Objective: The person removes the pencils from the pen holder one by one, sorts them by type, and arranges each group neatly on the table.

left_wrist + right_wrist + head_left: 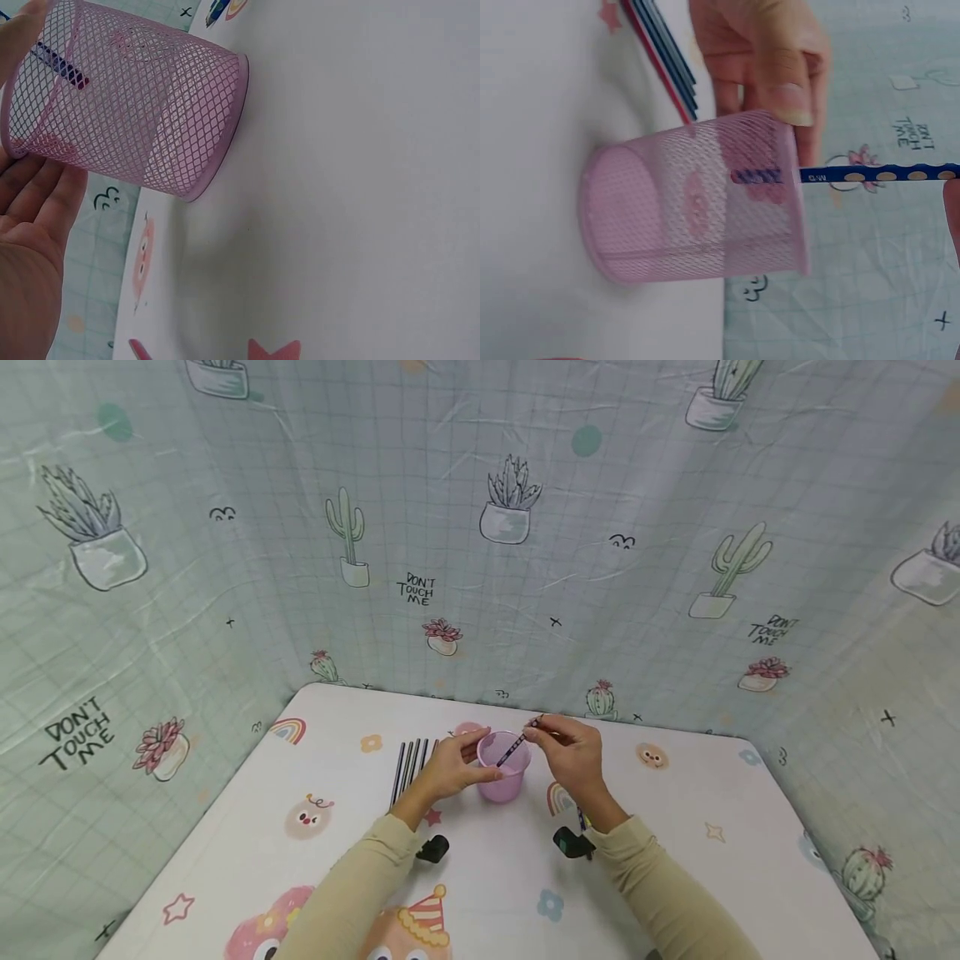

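A pink mesh pencil cup (501,789) stands mouth up between the two hands, its base at the white tabletop. My left hand (450,766) grips it near the rim, thumb on the near side and fingers round the far side. Between thumb and fingers, my right hand (576,758) pinches a dark blue pencil (870,175) with a row of pale dimples. The pencil slants down through the cup's mouth, and its lower end shows through the mesh, well above the cup's bottom.
Several dark pencils (408,764) lie side by side left of the cup, partly behind the left hand. Another blue patterned pencil (582,818) shows by the right forearm. A cactus-print cloth (510,610) rises behind the table (510,877).
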`<state>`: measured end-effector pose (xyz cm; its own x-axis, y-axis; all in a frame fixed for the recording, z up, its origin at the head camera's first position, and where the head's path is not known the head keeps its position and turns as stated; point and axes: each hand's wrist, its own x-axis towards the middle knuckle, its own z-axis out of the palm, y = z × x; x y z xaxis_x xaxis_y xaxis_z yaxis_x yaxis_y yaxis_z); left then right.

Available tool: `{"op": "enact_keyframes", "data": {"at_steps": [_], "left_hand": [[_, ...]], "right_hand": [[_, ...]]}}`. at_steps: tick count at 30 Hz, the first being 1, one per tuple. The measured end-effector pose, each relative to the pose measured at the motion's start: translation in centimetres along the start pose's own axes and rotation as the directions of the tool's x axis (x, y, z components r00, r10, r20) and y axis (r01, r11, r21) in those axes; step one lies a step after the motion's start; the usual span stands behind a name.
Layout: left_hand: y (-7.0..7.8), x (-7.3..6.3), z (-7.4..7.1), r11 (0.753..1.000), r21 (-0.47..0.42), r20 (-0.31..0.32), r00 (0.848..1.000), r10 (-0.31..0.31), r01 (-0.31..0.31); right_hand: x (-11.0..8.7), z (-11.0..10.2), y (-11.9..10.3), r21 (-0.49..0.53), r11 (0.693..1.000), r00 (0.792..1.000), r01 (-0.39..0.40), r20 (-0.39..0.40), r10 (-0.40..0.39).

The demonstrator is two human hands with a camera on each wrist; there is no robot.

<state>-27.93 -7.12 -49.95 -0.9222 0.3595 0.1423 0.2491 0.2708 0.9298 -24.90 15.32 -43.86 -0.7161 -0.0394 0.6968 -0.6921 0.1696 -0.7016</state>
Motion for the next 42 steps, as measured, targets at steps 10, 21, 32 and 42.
{"op": "enact_keyframes", "data": {"at_steps": [10, 21, 32, 42], "left_hand": [[0.2, 0.0, -0.1, 1.0, -0.012, -0.003, 1.0, 0.0, 0.0], [0.1, 0.0, -0.1, 1.0, 0.003, 0.008, 1.0, 0.002, -0.002], [0.2, -0.1, -0.1, 1.0, 0.002, 0.012, 1.0, 0.013, -0.013], [0.0, -0.1, -0.1, 1.0, -0.009, 0.016, 1.0, 0.021, -0.021]], "right_hand": [[2.0, -2.1, -1.6, 0.011, 0.993, 0.992, -0.116, -0.044, 0.116], [3.6, -4.8, -1.5, 0.076, 0.978, 0.981, -0.194, 0.016, 0.194], [3.5, -7.6, -0.1, 0.037, 0.947, 0.945, -0.32, 0.092, 0.315], [3.2, -9.7, 1.7, -0.059, 0.893, 0.88, -0.447, 0.15, 0.45]]}}
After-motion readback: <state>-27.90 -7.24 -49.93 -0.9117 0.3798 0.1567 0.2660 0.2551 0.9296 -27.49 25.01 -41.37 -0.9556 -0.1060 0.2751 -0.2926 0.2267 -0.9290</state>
